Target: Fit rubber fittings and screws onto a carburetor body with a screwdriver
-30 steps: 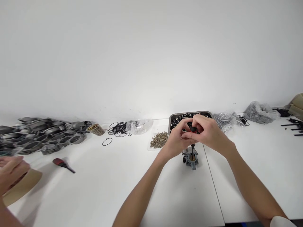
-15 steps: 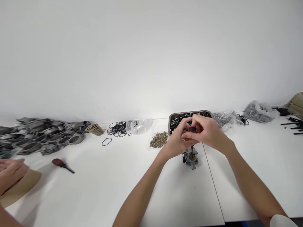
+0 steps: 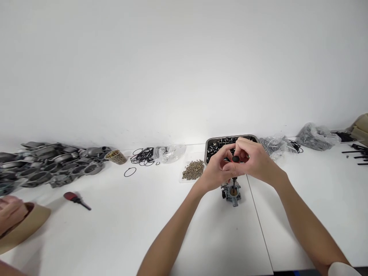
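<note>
A small metal carburetor [image 3: 231, 196] stands on the white table with its round opening facing up. A screwdriver [image 3: 235, 158] with a dark and red handle is upright above it, its shaft reaching down into the opening. My right hand [image 3: 255, 161] is closed, its thumb and curled fingers at the screwdriver's handle. From the other side my left hand [image 3: 215, 170] closes its fingers on the same handle, partly covered by the right thumb. The screwdriver's tip is hidden inside the carburetor.
Behind my hands stands a metal tray [image 3: 206, 153] of black parts. Left lie brass pieces [image 3: 193, 170], black rings [image 3: 143, 156], a tipped cup [image 3: 116, 156], grey castings [image 3: 54, 163] and a red screwdriver [image 3: 71, 197]. A co-worker's hand [image 3: 11, 214] is over a tan container [image 3: 37, 222].
My fingers have shifted slightly around the screwdriver's handle, which leans a little differently. The co-worker's hand at far left has moved down and left, over the container.
</note>
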A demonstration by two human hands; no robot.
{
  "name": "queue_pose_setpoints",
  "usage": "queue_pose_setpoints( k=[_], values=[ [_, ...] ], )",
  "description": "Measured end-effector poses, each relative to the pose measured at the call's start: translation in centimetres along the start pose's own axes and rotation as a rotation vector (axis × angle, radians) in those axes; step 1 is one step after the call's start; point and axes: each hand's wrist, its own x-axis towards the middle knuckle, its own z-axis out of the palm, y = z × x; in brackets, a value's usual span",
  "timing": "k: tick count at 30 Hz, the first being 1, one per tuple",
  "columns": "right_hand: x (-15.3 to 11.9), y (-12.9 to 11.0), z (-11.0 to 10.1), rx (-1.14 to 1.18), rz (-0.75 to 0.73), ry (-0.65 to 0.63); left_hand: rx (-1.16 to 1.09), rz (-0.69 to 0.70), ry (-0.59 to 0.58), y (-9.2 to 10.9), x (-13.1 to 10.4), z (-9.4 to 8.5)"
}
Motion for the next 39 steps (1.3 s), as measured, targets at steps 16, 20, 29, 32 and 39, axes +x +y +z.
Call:
queue_pose_setpoints(
  k=[16, 20, 29, 32, 39],
  values=[
    [-0.1, -0.4, -0.6, 0.056, -0.026, -0.108, 0.006, -0.034, -0.006, 0.4, -0.3, -0.9],
    [-0.3, -0.2, -1.8, 0.114, -0.095, -0.244, 0.007, 0.001, -0.088, 1.0, -0.7, -1.4],
    [-0.1, -0.5, -0.3, -0.045, 0.016, -0.027, 0.066, -0.062, -0.013, 1.0, -0.4, -0.4],
    [-0.3, -0.7, -1.6, 0.056, -0.082, -0.203, 0.047, -0.038, -0.091, 1.2, -0.6, -0.8],
    [-0.4, -0.2, -0.9, -0.032, 0.074, -0.026, 0.03, 0.014, -0.048, 0.6, -0.3, -0.4]
  ],
)
